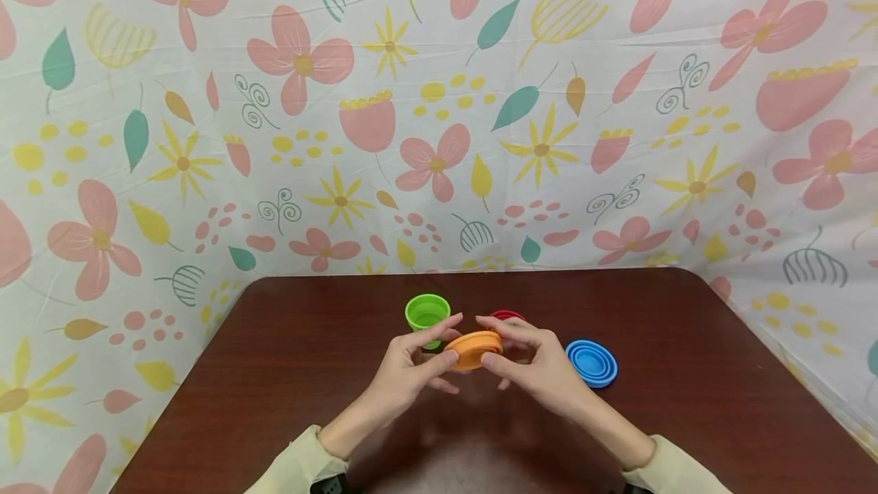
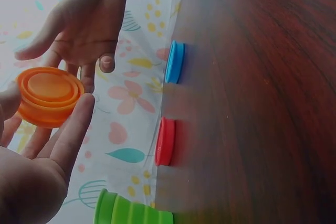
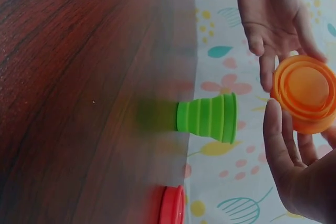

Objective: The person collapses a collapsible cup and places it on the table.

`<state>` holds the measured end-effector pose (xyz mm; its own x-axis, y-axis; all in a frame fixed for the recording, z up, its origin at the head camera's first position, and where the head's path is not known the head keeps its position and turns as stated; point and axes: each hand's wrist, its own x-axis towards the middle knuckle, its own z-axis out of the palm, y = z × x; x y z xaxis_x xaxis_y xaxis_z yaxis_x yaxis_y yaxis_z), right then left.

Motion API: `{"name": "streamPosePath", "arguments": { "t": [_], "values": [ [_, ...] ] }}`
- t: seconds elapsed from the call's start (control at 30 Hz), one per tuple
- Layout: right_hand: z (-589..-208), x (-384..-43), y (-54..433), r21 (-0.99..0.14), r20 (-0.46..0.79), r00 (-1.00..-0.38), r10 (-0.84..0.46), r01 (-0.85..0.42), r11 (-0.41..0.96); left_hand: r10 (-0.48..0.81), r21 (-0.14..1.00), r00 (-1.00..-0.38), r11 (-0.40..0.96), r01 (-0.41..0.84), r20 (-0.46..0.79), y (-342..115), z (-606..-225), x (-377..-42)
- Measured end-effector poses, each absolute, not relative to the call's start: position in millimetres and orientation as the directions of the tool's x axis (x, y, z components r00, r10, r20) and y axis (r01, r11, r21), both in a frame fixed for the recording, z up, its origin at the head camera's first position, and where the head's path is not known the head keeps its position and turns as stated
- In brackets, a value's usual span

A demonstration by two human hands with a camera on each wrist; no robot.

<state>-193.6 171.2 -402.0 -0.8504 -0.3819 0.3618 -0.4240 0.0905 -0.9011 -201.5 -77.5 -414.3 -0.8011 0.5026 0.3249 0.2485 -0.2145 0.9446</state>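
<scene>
Both hands hold an orange collapsible cup, folded flat, above the table. My left hand pinches its left side between thumb and fingers. On the other side, the thumb and fingers of my right hand grip the rim. Concentric rings show on the folded orange cup in the left wrist view. Behind the left fingers stands a green collapsible cup, pulled out to full height and partly covered by that hand. A folded red cup is mostly hidden behind the right hand.
To the right of the right hand, a folded blue cup lies on the dark wooden table. A flower-printed cloth hangs behind the table's far edge and along its sides.
</scene>
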Motion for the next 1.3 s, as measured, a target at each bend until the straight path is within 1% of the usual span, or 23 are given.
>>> {"name": "streamPosePath", "arguments": {
  "t": [0.23, 0.37, 0.47, 0.57, 0.67, 0.8, 0.9, 1.03, 1.3],
  "values": [
    [-400.7, -192.4, 171.6, -0.915, 0.313, -0.878, -0.362, -0.382, 0.134, 0.479, 0.928, -0.795, -0.214, 0.306, 0.372, -77.1, -416.1, -202.0],
    [-400.0, -192.2, 172.6, -0.929, 0.264, -0.898, -0.353, -0.335, 0.156, 0.448, 0.925, -0.809, -0.177, 0.336, 0.380, -78.1, -416.4, -202.4],
    [-400.1, -193.1, 173.1, -0.947, 0.226, -0.906, -0.358, -0.291, 0.138, 0.429, 0.926, -0.821, -0.167, 0.339, 0.377, -78.7, -415.8, -202.3],
    [-400.8, -193.9, 173.4, -0.961, 0.204, -0.903, -0.377, -0.257, 0.097, 0.428, 0.926, -0.821, -0.191, 0.326, 0.378, -78.7, -416.1, -202.9],
    [-401.9, -194.6, 173.8, -0.968, 0.207, -0.891, -0.403, -0.245, 0.045, 0.438, 0.928, -0.819, -0.208, 0.309, 0.371, -78.8, -416.7, -203.4],
    [-403.7, -195.7, 174.5, -0.967, 0.229, -0.874, -0.429, -0.254, 0.001, 0.473, 0.945, -0.820, -0.209, 0.253, 0.324, -78.9, -417.8, -204.1],
    [-404.1, -195.7, 175.0, -0.965, 0.236, -0.868, -0.437, -0.261, -0.002, 0.505, 0.962, -0.820, -0.185, 0.203, 0.270, -78.7, -418.6, -204.5],
    [-405.0, -195.4, 175.3, -0.959, 0.245, -0.860, -0.447, -0.282, 0.016, 0.536, 0.972, -0.812, -0.171, 0.161, 0.229, -77.9, -419.8, -203.8],
    [-406.4, -195.2, 174.6, -0.946, 0.263, -0.844, -0.467, -0.320, 0.044, 0.530, 0.970, -0.817, -0.192, 0.146, 0.228, -76.1, -419.3, -202.1]
  ]
}}
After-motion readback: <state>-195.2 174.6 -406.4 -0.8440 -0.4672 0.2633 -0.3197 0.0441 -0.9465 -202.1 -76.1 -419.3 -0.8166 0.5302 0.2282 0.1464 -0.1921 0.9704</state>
